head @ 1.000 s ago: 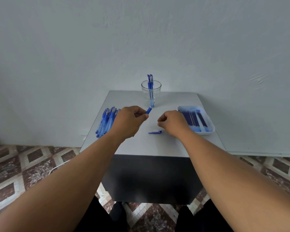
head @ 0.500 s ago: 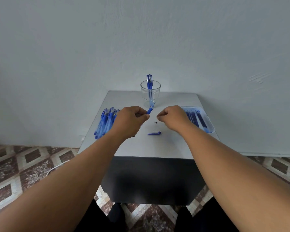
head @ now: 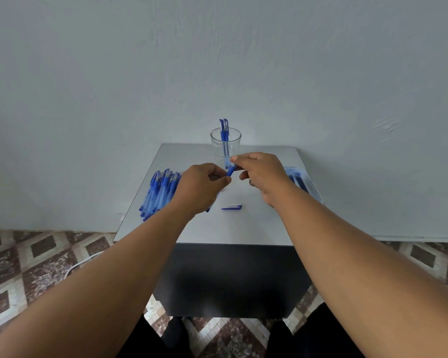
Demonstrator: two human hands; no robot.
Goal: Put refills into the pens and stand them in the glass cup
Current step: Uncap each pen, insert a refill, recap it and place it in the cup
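Observation:
My left hand point(head: 201, 186) grips a blue pen point(head: 230, 171) over the middle of the grey table point(head: 256, 226); only the pen's upper end and a bit below the wrist show. My right hand point(head: 263, 171) pinches that upper end with thumb and forefinger. Behind the hands stands the glass cup point(head: 226, 144) with two blue pens point(head: 223, 130) upright in it. A loose blue pen cap point(head: 232, 207) lies on the table in front of the hands. A heap of several blue pens point(head: 159, 192) lies at the left. A clear tray of refills point(head: 304, 182) sits at the right, partly hidden by my right arm.
The small table stands against a pale wall, with patterned floor tiles around it. A white cable point(head: 80, 263) runs across the floor at the left. My legs show below the table's near edge.
My right hand has moved left and up from near the tray to meet the end of the pen that my left hand holds. The cap on the table has not moved.

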